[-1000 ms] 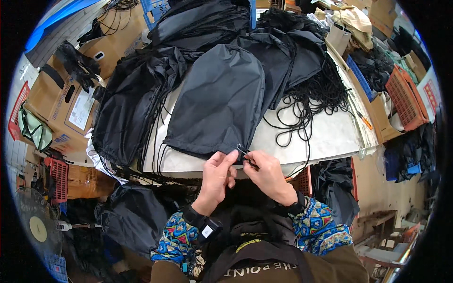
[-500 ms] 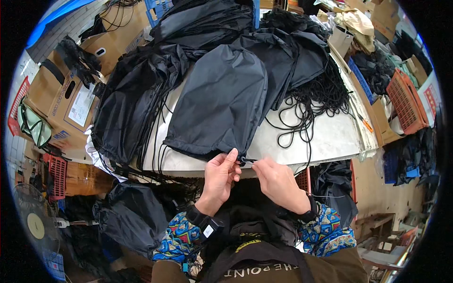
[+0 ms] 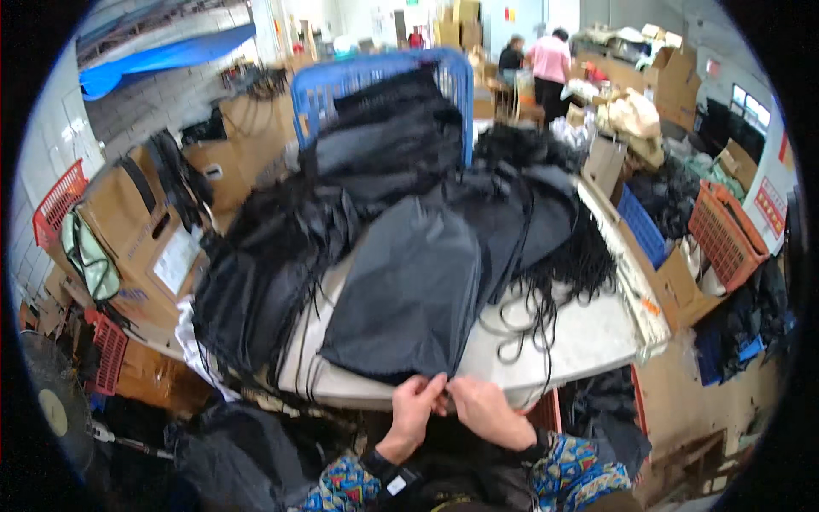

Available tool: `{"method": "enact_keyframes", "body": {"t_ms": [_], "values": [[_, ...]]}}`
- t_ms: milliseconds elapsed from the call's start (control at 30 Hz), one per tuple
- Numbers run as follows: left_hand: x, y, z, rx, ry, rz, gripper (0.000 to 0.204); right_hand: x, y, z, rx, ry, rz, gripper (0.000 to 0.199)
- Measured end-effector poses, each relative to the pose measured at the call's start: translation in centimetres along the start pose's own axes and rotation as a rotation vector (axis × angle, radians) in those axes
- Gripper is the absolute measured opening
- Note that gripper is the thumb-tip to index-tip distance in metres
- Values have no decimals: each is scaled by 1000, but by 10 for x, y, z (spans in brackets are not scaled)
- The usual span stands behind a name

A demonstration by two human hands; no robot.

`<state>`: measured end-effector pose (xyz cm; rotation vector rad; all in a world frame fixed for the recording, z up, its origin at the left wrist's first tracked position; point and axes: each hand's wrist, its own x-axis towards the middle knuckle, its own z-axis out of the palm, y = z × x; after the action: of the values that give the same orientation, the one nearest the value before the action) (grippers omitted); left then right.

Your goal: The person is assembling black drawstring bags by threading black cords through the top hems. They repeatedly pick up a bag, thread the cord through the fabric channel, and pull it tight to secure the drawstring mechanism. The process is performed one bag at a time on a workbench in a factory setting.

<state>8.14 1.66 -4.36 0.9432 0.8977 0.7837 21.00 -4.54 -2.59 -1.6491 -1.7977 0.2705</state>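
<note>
- My left hand [image 3: 415, 403] and right hand [image 3: 486, 410] meet at the bench [image 3: 589, 337] edge, both pinching the near corner of a dark bag [image 3: 409, 290] lying flat there
- Loose black cords [image 3: 546, 290] beside it could snag, I judge, dragging the bag off the edge
</note>
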Motion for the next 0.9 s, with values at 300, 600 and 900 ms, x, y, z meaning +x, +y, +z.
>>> {"method": "enact_keyframes", "body": {"t_ms": [300,600,900], "values": [[26,23,-31,-192,38,-17,20,-22,33,-100,-67,-129,-70,19],[20,21,-12,-277,26,68,19,-34,7,-86,90,-121,-52,25],[-13,14,13,16,-383,-31,33,-24,-5,-71,175,-72,199,16]]}}
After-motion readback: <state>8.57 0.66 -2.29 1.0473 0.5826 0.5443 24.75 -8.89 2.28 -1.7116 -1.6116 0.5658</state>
